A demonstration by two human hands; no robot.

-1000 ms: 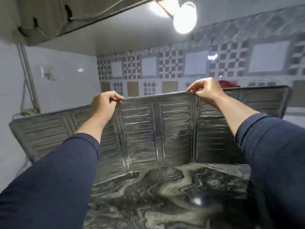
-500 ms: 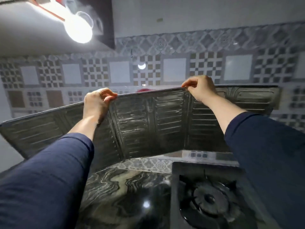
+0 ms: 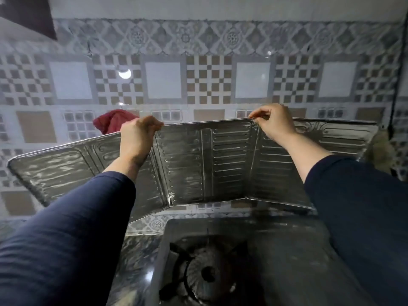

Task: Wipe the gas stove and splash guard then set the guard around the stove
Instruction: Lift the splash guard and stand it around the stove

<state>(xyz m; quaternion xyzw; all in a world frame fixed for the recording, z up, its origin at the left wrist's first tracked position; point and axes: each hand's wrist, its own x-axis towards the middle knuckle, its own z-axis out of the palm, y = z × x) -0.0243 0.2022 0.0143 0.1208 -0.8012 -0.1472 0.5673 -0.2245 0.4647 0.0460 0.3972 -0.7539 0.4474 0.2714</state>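
Note:
A silver ribbed foil splash guard (image 3: 207,164) with folded panels hangs in the air behind the gas stove (image 3: 287,250). My left hand (image 3: 136,135) grips its top edge at the left fold. My right hand (image 3: 273,121) pinches the top edge at the right fold. The guard's bottom edge floats above the stove's back rim, with wall tiles showing in the gap. The stove's black burner (image 3: 205,274) sits below, partly hidden by my right sleeve. A red cloth (image 3: 112,121) peeks out behind the guard's left panel.
A patterned tile wall (image 3: 209,80) stands close behind the guard. Dark marble countertop (image 3: 134,261) lies left of the stove. A dark cabinet corner (image 3: 28,16) hangs at the upper left. A pale fuzzy object (image 3: 379,151) sits behind the guard's right end.
The guard, held in both hands, has travelled rightward from the bare marble counter to behind the stove. More of the stove and burner has come into view.

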